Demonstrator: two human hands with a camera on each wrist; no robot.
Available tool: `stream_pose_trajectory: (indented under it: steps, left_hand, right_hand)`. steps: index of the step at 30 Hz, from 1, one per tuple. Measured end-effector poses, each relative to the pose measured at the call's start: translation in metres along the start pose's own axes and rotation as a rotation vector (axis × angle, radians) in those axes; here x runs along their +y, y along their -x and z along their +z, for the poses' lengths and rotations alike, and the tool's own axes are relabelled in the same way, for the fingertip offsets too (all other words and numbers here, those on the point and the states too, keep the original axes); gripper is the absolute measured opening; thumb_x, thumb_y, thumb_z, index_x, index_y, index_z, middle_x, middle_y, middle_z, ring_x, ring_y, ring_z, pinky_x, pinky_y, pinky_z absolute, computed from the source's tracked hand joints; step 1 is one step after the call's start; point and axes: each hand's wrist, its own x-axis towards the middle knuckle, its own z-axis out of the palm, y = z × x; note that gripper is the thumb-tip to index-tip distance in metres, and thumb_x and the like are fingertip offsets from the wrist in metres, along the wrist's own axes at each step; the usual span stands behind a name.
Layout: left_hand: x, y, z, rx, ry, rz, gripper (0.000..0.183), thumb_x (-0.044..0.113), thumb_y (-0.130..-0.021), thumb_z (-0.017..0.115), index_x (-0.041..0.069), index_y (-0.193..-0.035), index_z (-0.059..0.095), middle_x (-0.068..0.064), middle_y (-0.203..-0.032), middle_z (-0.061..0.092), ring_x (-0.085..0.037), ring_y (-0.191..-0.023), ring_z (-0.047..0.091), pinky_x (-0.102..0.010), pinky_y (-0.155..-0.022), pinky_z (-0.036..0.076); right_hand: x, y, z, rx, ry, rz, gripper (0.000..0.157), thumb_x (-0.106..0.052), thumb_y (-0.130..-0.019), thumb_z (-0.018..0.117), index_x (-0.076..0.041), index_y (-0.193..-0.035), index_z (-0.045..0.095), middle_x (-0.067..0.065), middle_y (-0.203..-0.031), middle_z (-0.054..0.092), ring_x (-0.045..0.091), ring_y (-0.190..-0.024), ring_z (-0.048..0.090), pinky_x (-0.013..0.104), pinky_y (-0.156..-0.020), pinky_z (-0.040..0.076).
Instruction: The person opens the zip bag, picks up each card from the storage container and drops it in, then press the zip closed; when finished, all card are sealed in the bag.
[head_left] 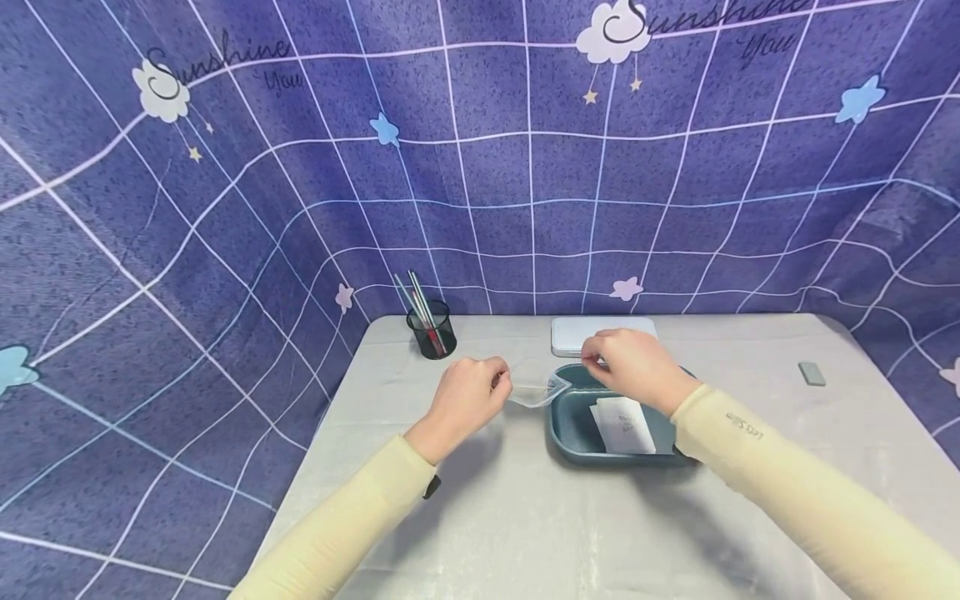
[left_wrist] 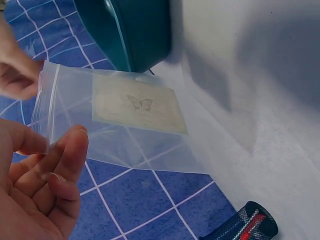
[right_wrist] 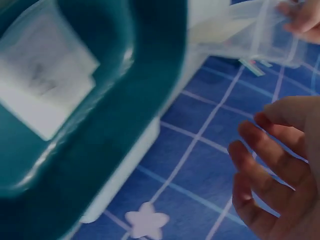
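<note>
My left hand (head_left: 468, 396) pinches the zip end of a clear zip bag (left_wrist: 70, 107) between thumb and fingers. Inside the bag lies a cream card (left_wrist: 135, 105) with a butterfly printed on it. The bag hangs just left of a teal bin (head_left: 573, 454), its far end overlapping the rim in the head view. Above the bin's back part is my right hand (head_left: 630, 367), its fingers loosely bent and nothing showing between them in the right wrist view. Two overlapping white papers (head_left: 622, 425), one with a grey drawing, lie in the bin.
A black mesh pen cup (head_left: 432, 333) with several pens stands at the back left of the table (head_left: 517, 525). Behind the bin is a pale flat box (head_left: 573, 333). Off to the right lies a small grey-green block (head_left: 812, 373). A patterned blue cloth (head_left: 487, 167) hangs around the table.
</note>
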Motion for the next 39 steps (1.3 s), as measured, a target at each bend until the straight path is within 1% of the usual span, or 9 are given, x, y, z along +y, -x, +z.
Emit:
stream_pose_trajectory:
  steps: [5, 10, 13, 18, 23, 25, 28, 32, 39]
  left_hand:
    - [-0.001, 0.000, 0.001, -0.001, -0.004, -0.001, 0.015, 0.012, -0.091, 0.062, 0.013, -0.085, 0.075, 0.009, -0.063, 0.061, -0.013, -0.055, 0.056, -0.035, -0.056, 0.050]
    - [0.000, 0.000, -0.001, 0.010, -0.001, 0.000, 0.014, 0.012, -0.091, 0.063, 0.013, -0.085, 0.075, 0.008, -0.063, 0.062, -0.014, -0.055, 0.057, -0.037, -0.056, 0.051]
    - [0.000, 0.001, -0.001, 0.007, 0.002, -0.002, 0.014, 0.012, -0.091, 0.063, 0.012, -0.085, 0.075, 0.007, -0.064, 0.063, -0.015, -0.056, 0.059, -0.038, -0.057, 0.051]
    - [0.000, 0.002, -0.002, -0.004, 0.000, -0.011, 0.015, 0.012, -0.092, 0.062, 0.013, -0.086, 0.076, 0.007, -0.065, 0.064, -0.015, -0.057, 0.061, -0.038, -0.058, 0.052]
    - [0.000, 0.002, -0.002, -0.009, -0.005, -0.011, 0.014, 0.012, -0.092, 0.062, 0.012, -0.086, 0.075, 0.008, -0.065, 0.063, -0.014, -0.056, 0.059, -0.036, -0.057, 0.051]
    - [0.000, 0.002, -0.002, -0.006, -0.005, -0.008, 0.014, 0.011, -0.091, 0.062, 0.013, -0.086, 0.075, 0.008, -0.064, 0.062, -0.013, -0.056, 0.058, -0.036, -0.057, 0.050]
    - [0.001, 0.002, -0.002, 0.002, -0.004, -0.001, 0.013, 0.011, -0.091, 0.063, 0.013, -0.085, 0.074, 0.009, -0.063, 0.061, -0.013, -0.055, 0.057, -0.036, -0.056, 0.050]
    - [0.001, 0.003, -0.002, 0.006, -0.003, 0.004, 0.013, 0.011, -0.091, 0.064, 0.013, -0.084, 0.074, 0.009, -0.063, 0.061, -0.014, -0.055, 0.056, -0.036, -0.055, 0.050]
    - [0.001, 0.003, -0.001, 0.007, -0.010, 0.008, 0.012, 0.011, -0.091, 0.064, 0.013, -0.084, 0.074, 0.009, -0.063, 0.061, -0.014, -0.055, 0.058, -0.037, -0.056, 0.050]
  right_hand:
    - [0.020, 0.010, 0.015, -0.099, 0.016, 0.021, 0.013, -0.005, -0.085, 0.077, -0.016, -0.081, 0.073, -0.008, -0.077, 0.067, 0.015, -0.071, 0.063, 0.045, -0.070, 0.055]
    - [0.035, 0.020, 0.027, -0.216, 0.029, 0.049, 0.007, -0.007, -0.083, 0.080, -0.011, -0.088, 0.077, -0.002, -0.084, 0.074, 0.025, -0.080, 0.071, 0.050, -0.075, 0.058]
    - [0.042, 0.025, 0.032, -0.282, 0.028, 0.059, 0.010, -0.009, -0.083, 0.082, -0.008, -0.092, 0.078, 0.002, -0.088, 0.075, 0.028, -0.083, 0.072, 0.051, -0.076, 0.058]
    - [0.050, 0.031, 0.042, -0.369, 0.031, 0.079, 0.016, -0.011, -0.081, 0.086, -0.006, -0.094, 0.077, 0.004, -0.085, 0.073, 0.027, -0.079, 0.070, 0.049, -0.075, 0.058]
    - [0.054, 0.037, 0.051, -0.454, 0.073, 0.092, 0.029, -0.018, -0.079, 0.089, -0.004, -0.102, 0.078, 0.006, -0.092, 0.071, 0.029, -0.087, 0.069, 0.049, -0.082, 0.057]
    - [0.055, 0.040, 0.053, -0.474, 0.079, 0.104, 0.040, -0.024, -0.077, 0.091, -0.003, -0.108, 0.078, 0.007, -0.096, 0.070, 0.030, -0.091, 0.069, 0.049, -0.086, 0.056]
    - [0.056, 0.043, 0.056, -0.491, 0.085, 0.119, 0.052, -0.034, -0.073, 0.094, -0.002, -0.110, 0.078, 0.004, -0.094, 0.066, 0.026, -0.086, 0.067, 0.049, -0.083, 0.056]
    - [0.056, 0.046, 0.057, -0.482, 0.105, 0.110, 0.052, -0.040, -0.069, 0.095, -0.004, -0.102, 0.078, 0.002, -0.088, 0.061, 0.020, -0.075, 0.061, 0.047, -0.075, 0.056]
    - [0.055, 0.048, 0.058, -0.486, 0.124, 0.127, 0.054, -0.038, -0.067, 0.096, -0.004, -0.104, 0.077, 0.003, -0.091, 0.063, 0.020, -0.076, 0.060, 0.045, -0.074, 0.055]
